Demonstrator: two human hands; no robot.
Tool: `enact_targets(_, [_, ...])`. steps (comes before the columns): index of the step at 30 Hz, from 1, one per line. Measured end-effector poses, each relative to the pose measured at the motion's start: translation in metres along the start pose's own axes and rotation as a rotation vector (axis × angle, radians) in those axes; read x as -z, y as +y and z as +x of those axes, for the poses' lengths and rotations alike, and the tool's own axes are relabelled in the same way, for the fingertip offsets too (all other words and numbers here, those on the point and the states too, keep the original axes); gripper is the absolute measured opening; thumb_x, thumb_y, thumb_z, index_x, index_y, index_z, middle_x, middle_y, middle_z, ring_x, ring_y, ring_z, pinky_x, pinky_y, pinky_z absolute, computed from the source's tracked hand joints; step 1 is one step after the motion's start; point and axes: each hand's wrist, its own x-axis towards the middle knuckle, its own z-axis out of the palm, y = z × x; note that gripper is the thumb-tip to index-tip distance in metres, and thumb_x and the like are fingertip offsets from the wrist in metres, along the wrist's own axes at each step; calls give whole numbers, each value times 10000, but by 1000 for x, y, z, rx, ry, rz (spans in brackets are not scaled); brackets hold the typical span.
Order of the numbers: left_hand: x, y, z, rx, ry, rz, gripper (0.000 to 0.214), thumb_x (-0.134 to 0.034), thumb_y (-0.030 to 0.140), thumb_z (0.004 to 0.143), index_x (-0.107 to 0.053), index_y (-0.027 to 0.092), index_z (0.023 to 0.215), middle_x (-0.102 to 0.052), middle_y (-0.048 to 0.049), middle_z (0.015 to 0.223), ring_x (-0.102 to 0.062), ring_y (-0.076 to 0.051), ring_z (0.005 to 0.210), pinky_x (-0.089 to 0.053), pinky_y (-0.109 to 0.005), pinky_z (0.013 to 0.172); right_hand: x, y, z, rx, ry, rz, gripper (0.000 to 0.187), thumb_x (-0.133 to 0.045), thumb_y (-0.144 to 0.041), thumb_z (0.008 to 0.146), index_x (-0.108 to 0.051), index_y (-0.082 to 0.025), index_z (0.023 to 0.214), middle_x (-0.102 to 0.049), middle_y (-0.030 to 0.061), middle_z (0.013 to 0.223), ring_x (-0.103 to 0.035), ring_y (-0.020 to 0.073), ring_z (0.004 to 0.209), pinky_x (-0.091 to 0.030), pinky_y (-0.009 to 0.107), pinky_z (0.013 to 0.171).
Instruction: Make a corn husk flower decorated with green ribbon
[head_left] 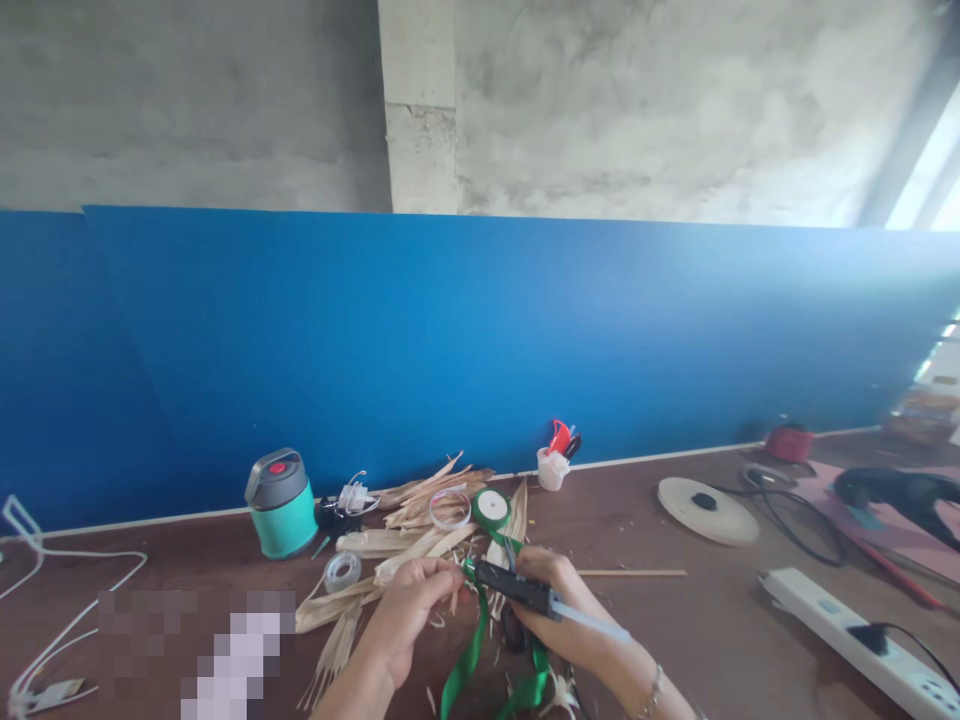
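In the middle of the head view, my right hand (564,612) grips a black glue gun (514,587) with a pale glue stick (596,620) poking out of its back. The gun's nozzle points left, toward my left fingertips. Thumb and fingers of my left hand (411,612) are pinched together on a green ribbon (466,668), right by the nozzle; anything else inside the pinch is hidden. Loops of the ribbon hang below both hands. Behind them stands a green ribbon spool (493,507). Dried corn husks (420,545) lie around and under my left hand.
A teal flask (283,515), clear tape roll (343,571) and white cup of tools (553,468) stand toward the blue partition (480,340). Right of my hands lie a thin stick (637,573), a round lid (709,510) and a power strip (862,635). White cables (90,552) run at left.
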Motion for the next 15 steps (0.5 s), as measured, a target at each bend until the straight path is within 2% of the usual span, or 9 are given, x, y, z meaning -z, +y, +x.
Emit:
enact_targets(3, [-2,3,-3,-1,24,8,179,-673,339,618,-644,169,569,-608,-8,542,-479,-138,548,-336,-255,571,0,0,0,-26,8,19,62,-540,-132,684,-516,-176,647,-501,-14,635,-486,142,648,-387,213,560])
enact_targets(8, [-4,7,-7,8,25,-17,155,-664,309,613,-633,170,553,-600,-5,536,-472,-135,555,-331,-252,560,1,-2,1,-20,-44,1,117,-520,-92,667,-475,-172,594,-491,-20,649,-490,128,636,-377,207,564])
enact_targets(15, [-4,6,-7,14,19,-39,138,-671,296,612,-641,170,562,-603,-1,529,-488,-131,541,-349,-251,555,0,1,1,2,-3,-33,116,-525,-69,653,-501,-169,600,-504,-22,643,-478,124,614,-378,213,578])
